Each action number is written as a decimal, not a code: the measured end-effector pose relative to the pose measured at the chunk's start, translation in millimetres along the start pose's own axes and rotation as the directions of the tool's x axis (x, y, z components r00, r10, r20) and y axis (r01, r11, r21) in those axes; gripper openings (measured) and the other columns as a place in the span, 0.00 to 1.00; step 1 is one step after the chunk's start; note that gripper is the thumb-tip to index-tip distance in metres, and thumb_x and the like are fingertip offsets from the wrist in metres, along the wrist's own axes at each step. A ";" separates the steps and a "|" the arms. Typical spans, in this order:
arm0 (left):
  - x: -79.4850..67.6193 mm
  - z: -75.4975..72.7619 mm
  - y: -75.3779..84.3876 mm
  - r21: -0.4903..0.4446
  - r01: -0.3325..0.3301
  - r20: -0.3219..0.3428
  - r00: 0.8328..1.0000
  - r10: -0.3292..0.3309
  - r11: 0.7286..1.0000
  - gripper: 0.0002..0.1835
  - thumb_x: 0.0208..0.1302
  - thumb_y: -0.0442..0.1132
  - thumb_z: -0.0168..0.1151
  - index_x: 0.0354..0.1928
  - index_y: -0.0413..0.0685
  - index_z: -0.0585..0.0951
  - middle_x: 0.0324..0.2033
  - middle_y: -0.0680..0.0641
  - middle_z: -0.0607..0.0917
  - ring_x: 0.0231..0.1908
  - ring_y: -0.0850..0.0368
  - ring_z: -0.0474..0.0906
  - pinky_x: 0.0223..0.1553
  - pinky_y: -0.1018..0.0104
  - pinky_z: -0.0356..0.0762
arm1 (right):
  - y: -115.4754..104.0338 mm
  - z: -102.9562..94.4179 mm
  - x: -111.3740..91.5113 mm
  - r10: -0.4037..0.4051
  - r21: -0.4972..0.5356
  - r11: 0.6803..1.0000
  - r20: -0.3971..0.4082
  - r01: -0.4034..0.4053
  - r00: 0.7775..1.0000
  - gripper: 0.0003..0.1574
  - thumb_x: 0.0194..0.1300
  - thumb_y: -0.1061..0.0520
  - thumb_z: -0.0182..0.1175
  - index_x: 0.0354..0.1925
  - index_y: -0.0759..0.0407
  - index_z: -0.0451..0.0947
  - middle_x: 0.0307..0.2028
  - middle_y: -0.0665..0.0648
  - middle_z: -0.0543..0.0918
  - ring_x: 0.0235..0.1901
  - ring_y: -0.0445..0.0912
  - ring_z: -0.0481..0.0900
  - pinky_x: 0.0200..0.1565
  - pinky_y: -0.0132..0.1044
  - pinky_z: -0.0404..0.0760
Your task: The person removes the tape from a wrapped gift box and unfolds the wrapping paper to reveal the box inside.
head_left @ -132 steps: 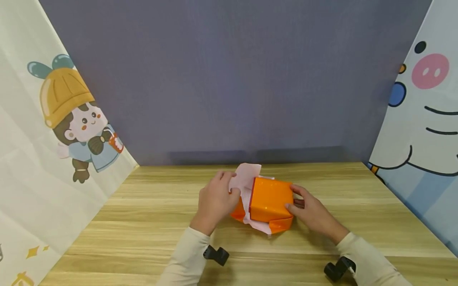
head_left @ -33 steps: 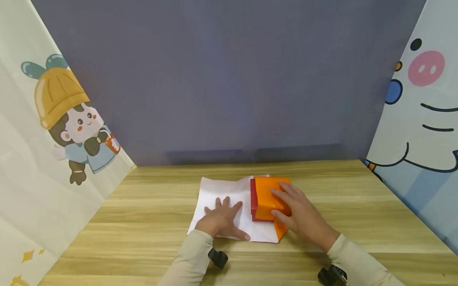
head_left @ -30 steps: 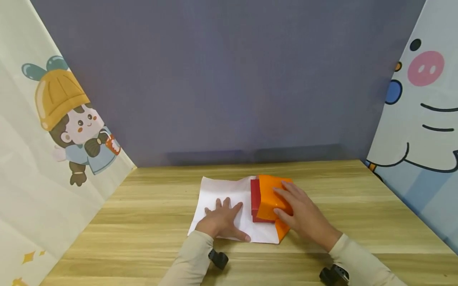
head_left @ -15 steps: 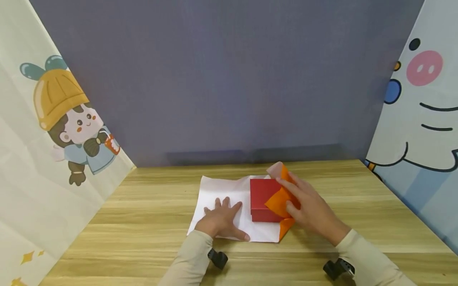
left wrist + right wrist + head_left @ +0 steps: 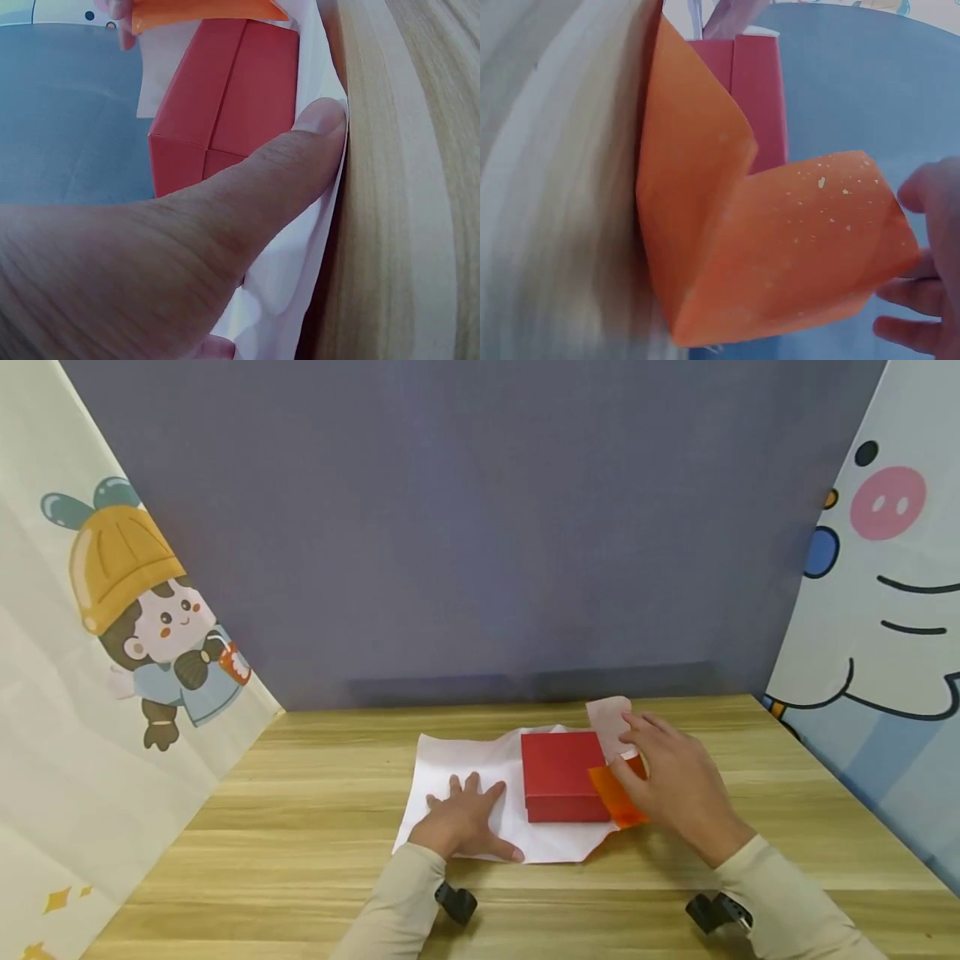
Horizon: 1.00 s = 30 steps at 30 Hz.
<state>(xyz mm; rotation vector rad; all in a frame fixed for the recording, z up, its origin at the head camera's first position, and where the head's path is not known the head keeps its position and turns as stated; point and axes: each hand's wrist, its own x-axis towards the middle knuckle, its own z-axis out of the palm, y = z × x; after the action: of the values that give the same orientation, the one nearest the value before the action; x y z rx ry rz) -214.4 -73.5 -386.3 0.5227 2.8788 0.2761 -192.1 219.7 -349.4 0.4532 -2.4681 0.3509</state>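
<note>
A red lidded box point(image 5: 562, 764) sits on the white inner side of a sheet of wrapping paper point(image 5: 442, 756), whose outer side is orange. My left hand point(image 5: 465, 822) lies flat on the paper left of the box, fingers spread; in the left wrist view its thumb point(image 5: 300, 146) presses near the paper's edge. At the box's right side my right hand point(image 5: 678, 777) holds a raised flap of the wrapping paper point(image 5: 810, 232) between thumb and fingers. That flap stands folded outward, away from the box. The box's top and front show bare red.
The wood-grain table point(image 5: 315, 860) stretches out around the paper. A grey panel point(image 5: 480, 527) rises along its back edge. Cartoon-printed sheets flank it, one at left point(image 5: 45, 635) and one at right point(image 5: 885, 635).
Earlier, orange paper covered the box. My left hand flattened the paper at left and stayed there. My right hand has drawn the covering flap off to the right, uncovering the red lid.
</note>
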 end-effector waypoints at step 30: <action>-0.7 -0.1 -1.7 -0.015 0.002 0.008 1.000 -0.001 1.000 0.58 0.41 0.72 0.75 0.75 0.59 0.65 0.73 0.34 0.59 0.71 0.28 0.52 0.57 0.20 0.54 | 35.7 -33.1 1.8 0.182 0.051 0.969 0.511 -0.242 0.840 0.34 0.68 0.36 0.60 0.54 0.64 0.81 0.45 0.62 0.86 0.44 0.59 0.83 0.45 0.60 0.79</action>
<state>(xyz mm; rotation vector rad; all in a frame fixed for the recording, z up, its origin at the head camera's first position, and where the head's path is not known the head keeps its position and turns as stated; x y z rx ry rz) -214.3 -75.4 -386.4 0.5177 2.8668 0.2946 -190.6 263.1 -327.4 0.3469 -3.0365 0.5214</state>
